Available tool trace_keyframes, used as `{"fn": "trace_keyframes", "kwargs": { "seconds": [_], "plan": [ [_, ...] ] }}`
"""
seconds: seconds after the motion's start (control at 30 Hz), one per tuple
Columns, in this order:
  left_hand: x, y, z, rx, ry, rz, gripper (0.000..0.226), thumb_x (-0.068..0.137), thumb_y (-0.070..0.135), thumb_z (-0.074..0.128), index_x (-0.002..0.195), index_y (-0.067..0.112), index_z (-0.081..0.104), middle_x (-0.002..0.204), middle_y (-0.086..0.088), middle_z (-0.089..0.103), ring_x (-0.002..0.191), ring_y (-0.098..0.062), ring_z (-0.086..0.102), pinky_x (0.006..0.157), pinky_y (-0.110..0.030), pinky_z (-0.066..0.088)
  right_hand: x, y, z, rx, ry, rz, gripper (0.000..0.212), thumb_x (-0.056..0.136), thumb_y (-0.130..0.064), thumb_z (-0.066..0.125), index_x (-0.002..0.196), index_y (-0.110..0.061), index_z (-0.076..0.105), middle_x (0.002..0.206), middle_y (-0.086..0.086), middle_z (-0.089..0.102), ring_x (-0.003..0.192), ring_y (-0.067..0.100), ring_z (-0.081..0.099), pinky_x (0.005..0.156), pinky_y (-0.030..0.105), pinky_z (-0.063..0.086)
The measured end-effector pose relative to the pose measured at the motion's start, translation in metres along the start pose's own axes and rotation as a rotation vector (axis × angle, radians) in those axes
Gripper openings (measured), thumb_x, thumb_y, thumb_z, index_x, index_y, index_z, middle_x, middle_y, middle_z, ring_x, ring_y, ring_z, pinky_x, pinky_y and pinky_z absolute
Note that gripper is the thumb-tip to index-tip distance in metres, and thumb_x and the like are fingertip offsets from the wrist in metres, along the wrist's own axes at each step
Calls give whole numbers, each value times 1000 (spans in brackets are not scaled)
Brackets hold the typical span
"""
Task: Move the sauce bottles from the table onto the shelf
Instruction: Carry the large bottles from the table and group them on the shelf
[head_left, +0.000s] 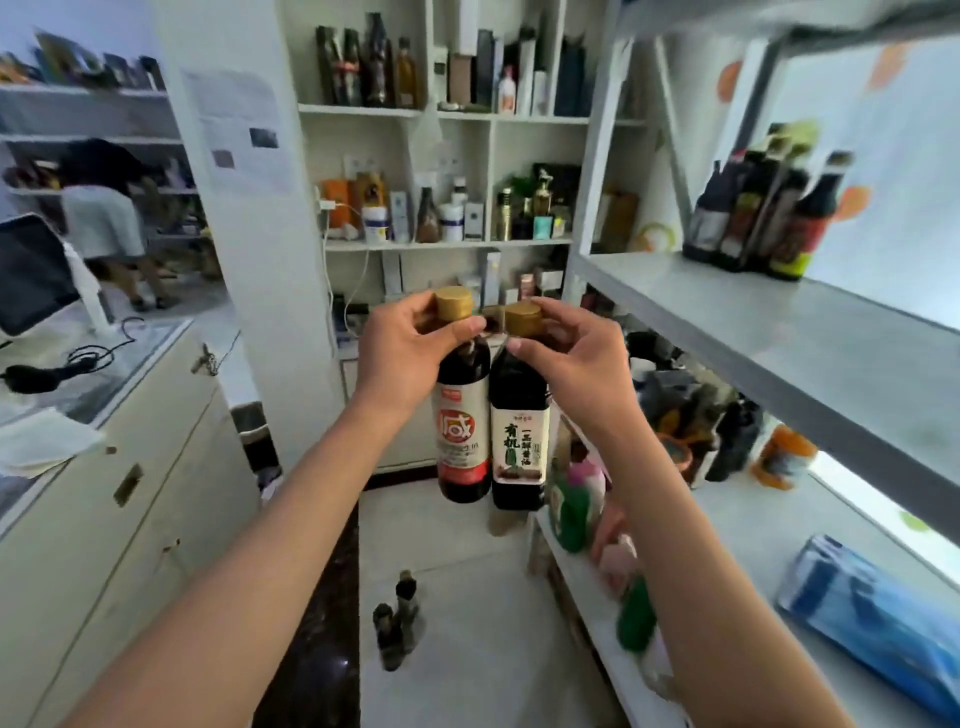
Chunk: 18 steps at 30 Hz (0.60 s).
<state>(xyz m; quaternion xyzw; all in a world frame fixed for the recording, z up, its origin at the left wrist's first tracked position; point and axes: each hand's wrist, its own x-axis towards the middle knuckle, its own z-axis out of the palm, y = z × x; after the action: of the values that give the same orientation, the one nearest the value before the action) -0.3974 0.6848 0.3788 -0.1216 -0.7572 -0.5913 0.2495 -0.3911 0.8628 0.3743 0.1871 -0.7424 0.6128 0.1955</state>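
Note:
My left hand (405, 358) grips the neck of a dark sauce bottle with a red-and-white label (462, 431) and a gold cap. My right hand (571, 358) grips the neck of a second dark sauce bottle with a cream-and-brown label (519, 441), also gold-capped. Both bottles hang upright side by side, touching, in mid-air in front of me. To the right is a grey metal shelf (779, 332) at about hand height, with several dark sauce bottles (763, 218) standing at its back.
A lower shelf board (727, 551) on the right holds green and pink bottles, an orange jar and a blue packet (883, 618). Two small bottles (397, 613) stand on the floor. A white cabinet (104, 509) is left, a stocked wall shelf ahead, a person far left.

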Motion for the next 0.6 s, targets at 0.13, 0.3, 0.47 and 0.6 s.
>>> {"fn": "trace_keyframes", "kwargs": {
  "seconds": [0.13, 0.3, 0.47, 0.6],
  "plan": [
    [53, 6, 52, -59, -70, 62, 24, 75, 33, 80, 97, 28, 71, 91, 7, 75, 87, -7, 71, 84, -39, 58, 41, 3, -44, -58, 113, -1, 31, 81, -3, 76, 111, -12, 70, 98, -2, 77, 93, 10, 73, 86, 26, 57],
    [129, 10, 104, -172, -129, 132, 32, 72, 38, 81, 101, 27, 72, 94, 6, 75, 90, -11, 71, 86, -43, 57, 95, 0, -82, -175, 241, -67, 29, 80, -3, 77, 91, -29, 69, 82, -16, 75, 83, 2, 72, 76, 18, 56],
    [201, 21, 163, -274, -235, 186, 30, 73, 34, 82, 101, 28, 70, 94, 7, 75, 90, -9, 71, 87, -41, 57, 153, 7, -117, -276, 448, -80, 27, 77, -5, 80, 94, -23, 70, 79, -15, 73, 77, 2, 72, 70, 19, 56],
    [253, 24, 212, -320, -306, 226, 27, 68, 46, 81, 91, 39, 67, 93, 10, 74, 90, -9, 71, 86, -44, 57, 197, 20, -150, -380, 573, -65, 38, 73, -14, 80, 110, -11, 73, 93, -3, 77, 86, 10, 74, 82, 38, 60]
  ]
}}
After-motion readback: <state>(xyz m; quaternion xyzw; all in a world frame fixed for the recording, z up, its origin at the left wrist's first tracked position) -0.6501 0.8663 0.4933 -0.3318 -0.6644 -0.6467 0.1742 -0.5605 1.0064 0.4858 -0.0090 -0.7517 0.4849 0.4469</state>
